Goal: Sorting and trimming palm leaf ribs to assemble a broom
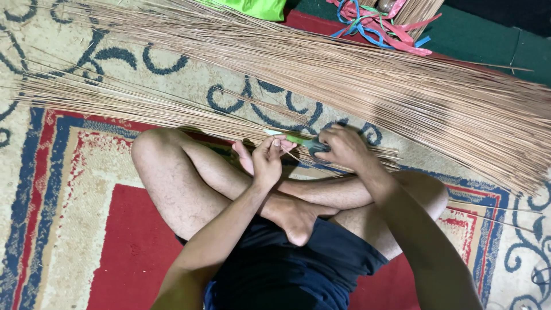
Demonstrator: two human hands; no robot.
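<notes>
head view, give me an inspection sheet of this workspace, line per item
surface: patterned red, blue and cream carpet
job's things: thin green leaf strip and dark-handled tool held between both hands; large fan of tan dried leaf ribs
clutter: bright green bag; pink and blue plastic straps
hands: left hand pinches the strip; right hand grips the tool
cables: nothing seen
surroundings: dark green mat; person sits cross-legged

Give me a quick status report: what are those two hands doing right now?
Left hand pinching a thin green leaf strip. Right hand closed on a dark-handled tool at the strip. Loose stick bundle lying just beyond on the carpet.
</notes>
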